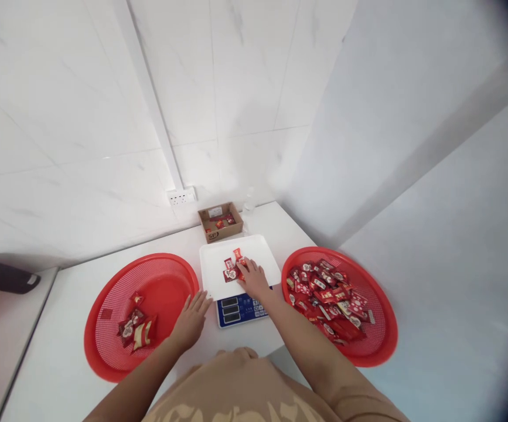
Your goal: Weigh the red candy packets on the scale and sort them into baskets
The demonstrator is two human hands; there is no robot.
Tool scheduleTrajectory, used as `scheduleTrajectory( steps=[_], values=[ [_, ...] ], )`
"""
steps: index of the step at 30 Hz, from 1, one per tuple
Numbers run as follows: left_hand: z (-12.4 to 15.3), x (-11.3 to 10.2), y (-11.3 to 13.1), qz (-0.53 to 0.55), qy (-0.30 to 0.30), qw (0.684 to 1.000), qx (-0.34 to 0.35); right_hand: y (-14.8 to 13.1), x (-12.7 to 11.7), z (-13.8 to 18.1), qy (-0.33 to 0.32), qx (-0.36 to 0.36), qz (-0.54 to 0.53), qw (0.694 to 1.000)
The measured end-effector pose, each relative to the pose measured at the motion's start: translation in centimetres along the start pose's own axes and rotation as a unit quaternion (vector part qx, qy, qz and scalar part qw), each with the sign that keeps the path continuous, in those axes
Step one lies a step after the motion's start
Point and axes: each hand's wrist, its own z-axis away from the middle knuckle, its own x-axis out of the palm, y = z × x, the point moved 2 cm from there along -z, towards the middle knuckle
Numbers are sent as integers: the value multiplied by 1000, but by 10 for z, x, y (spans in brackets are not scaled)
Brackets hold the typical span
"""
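The right hand lies on the white tray of the scale, near the table's front edge. Its fingertips touch a small heap of red candy packets in the tray's middle; I cannot tell whether they pinch any. The left hand rests flat, fingers spread and holding nothing, at the right rim of the left basket, which holds a few packets. The right basket is heaped with them. A cardboard box sits at the far edge.

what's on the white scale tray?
A few red candy packets on the white tray, the right hand resting on them. Anything beneath the hand is covered.
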Motion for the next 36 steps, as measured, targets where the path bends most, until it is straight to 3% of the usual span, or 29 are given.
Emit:
scheduleTrajectory(
  steps=[6, 11, 15, 18, 21, 23, 25, 27, 29, 31, 33, 36],
  values=[
    [1, 1, 3, 32, 31, 999, 3, 9, -3, -3, 14, 26, 5, 1000],
    [-16, -7, 14, 72, 70, 995, 20, 14, -7, -5, 24, 100, -94, 990],
    [-36, -18, 25, 156, 84, 984, 11, 21, -12, -7, 87, 185, -259, 944],
    [-50, -29, 38, 276, 91, 957, -14, 23, -15, -5, 103, 228, -348, 904],
    [-64, -41, 53, 454, 85, 884, -76, 11, -19, 4, 72, 225, -399, 886],
    [-70, -46, 63, 589, 54, 798, -113, -4, -19, 13, -16, 185, -493, 850],
    [-74, -48, 71, 696, -4, 704, -137, -20, -20, 25, -120, 126, -587, 791],
    [-74, -47, 73, 766, -55, 620, -161, -31, -23, 35, -166, 97, -624, 758],
    [-72, -43, 70, 815, -63, 537, -208, -34, -26, 39, -133, 116, -615, 769],
    [-68, -37, 64, 843, -47, 469, -258, -36, -29, 39, -50, 145, -585, 797],
    [-63, -33, 60, 850, -48, 435, -294, -41, -33, 37, 47, 140, -540, 829],
    [-56, -36, 65, 866, -100, 403, -278, -60, -36, 36, 151, 54, -459, 874]
  ],
)
